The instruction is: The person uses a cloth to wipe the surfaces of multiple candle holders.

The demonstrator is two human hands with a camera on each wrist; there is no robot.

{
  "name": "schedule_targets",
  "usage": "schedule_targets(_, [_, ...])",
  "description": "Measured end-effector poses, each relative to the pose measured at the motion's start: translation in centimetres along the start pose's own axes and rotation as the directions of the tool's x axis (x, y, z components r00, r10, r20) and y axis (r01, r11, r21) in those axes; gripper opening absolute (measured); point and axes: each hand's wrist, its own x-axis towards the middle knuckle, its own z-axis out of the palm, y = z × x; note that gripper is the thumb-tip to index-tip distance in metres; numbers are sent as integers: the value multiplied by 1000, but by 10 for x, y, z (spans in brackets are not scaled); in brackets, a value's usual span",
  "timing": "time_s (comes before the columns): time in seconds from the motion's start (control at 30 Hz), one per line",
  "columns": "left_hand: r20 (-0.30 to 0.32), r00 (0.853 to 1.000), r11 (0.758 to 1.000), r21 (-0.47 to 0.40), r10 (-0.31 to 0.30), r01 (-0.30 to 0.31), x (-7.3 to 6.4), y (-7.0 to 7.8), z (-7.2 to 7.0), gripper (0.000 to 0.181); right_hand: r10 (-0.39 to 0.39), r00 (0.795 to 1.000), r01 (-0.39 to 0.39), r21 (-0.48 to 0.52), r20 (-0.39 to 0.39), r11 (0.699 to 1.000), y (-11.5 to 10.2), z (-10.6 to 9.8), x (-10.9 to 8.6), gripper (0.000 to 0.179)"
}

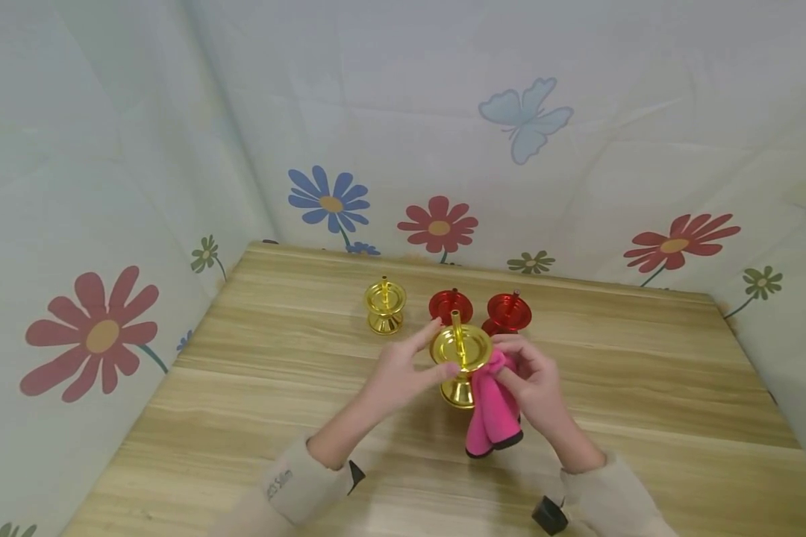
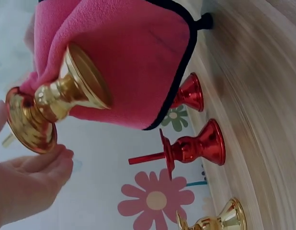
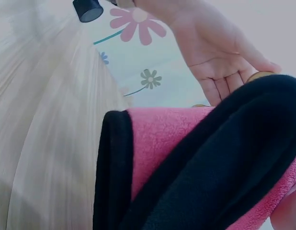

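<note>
My left hand (image 1: 395,373) holds a shiny gold candlestick (image 1: 458,391) above the table by the edge of its dish, thumb on the near side. The candlestick has a flared base and a thin tube standing up from the dish. In my right hand (image 1: 532,379), a pink cloth (image 1: 495,410) with black edging is pinched against the dish's right side and hangs down. The left wrist view shows the candlestick (image 2: 56,103) in front of the cloth (image 2: 138,62). In the right wrist view the cloth's dark part (image 3: 224,148) hides most of the candlestick.
Behind my hands, another gold candlestick (image 1: 385,300) stands at the left on the wooden table (image 1: 262,388). Two red candlesticks, one in the middle (image 1: 448,304) and one at the right (image 1: 510,313), stand beside it. A flower-printed curtain (image 1: 376,112) closes off the back and sides.
</note>
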Motion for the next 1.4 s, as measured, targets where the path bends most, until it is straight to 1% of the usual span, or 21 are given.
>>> schedule_targets(0.07, [14,1000,1000,3,27,-27,0,-1,-1,71,7,1000,-8,56,18,998,0,-1,0,28])
schedule_targets(0.17, [84,991,995,-16,101,-100,1,-2,-5,71,21,997,-31,156,68,987,0,-4,0,32])
schedule_targets(0.23, [152,975,986,-63,161,-153,2,-3,-10,72,19,992,-48,240,123,970,0,-7,1,35])
schedule_targets(0.3, [219,951,974,-117,218,-196,2,-3,-14,74,15,982,-77,325,190,943,0,-9,2,40])
schedule_targets(0.37, [270,933,967,-154,237,-201,3,-3,-18,77,3,969,-99,379,245,920,0,-11,3,43])
schedule_targets(0.4, [283,931,968,-158,232,-194,4,-2,-19,77,-1,965,-103,385,261,917,0,-12,3,45])
schedule_targets(0.43, [291,933,973,-153,210,-171,4,-2,-20,75,-7,964,-99,381,266,919,0,-13,3,47])
schedule_targets(0.47, [280,942,980,-133,182,-150,4,-2,-20,74,-8,965,-92,368,261,925,1,-13,3,48])
schedule_targets(0.5, [255,956,987,-106,145,-122,4,-1,-20,73,-5,970,-81,345,242,935,1,-14,3,49])
schedule_targets(0.57, [184,980,997,-43,77,-70,4,0,-19,70,15,982,-70,291,188,954,2,-14,2,49])
schedule_targets(0.63, [122,992,999,0,33,-33,3,2,-17,65,48,991,-77,242,123,967,1,-13,2,47])
schedule_targets(0.67, [97,995,999,17,34,-36,2,3,-17,64,75,993,-94,221,91,971,0,-12,1,46])
schedule_targets(0.7, [90,995,999,17,33,-35,2,4,-16,62,95,994,-105,197,62,975,0,-11,1,44])
schedule_targets(0.77, [101,994,999,0,47,-48,0,6,-14,59,110,994,-110,144,12,983,-1,-9,1,39])
schedule_targets(0.87, [104,993,999,6,50,-51,-1,8,-8,60,59,998,-58,51,-25,997,0,-5,1,30])
schedule_targets(0.97, [64,998,998,67,-13,9,-1,11,1,72,-25,1000,24,-70,-18,997,1,-1,2,24])
schedule_targets(1.07, [3,996,991,99,-92,91,-1,13,9,84,-71,997,72,-132,7,989,2,2,1,24])
schedule_targets(1.13, [-32,992,989,85,-120,122,-2,13,13,85,-83,996,85,-141,15,986,2,4,2,26])
schedule_targets(1.23, [-59,992,993,42,-112,114,-1,12,13,84,-63,997,67,-123,32,990,2,4,2,27])
schedule_targets(1.3, [-51,995,996,19,-89,90,-1,10,12,84,-33,998,39,-116,56,992,1,2,3,28])
schedule_targets(1.4, [-10,999,999,-17,-44,44,0,7,8,84,20,995,-13,-68,101,998,0,-1,4,26])
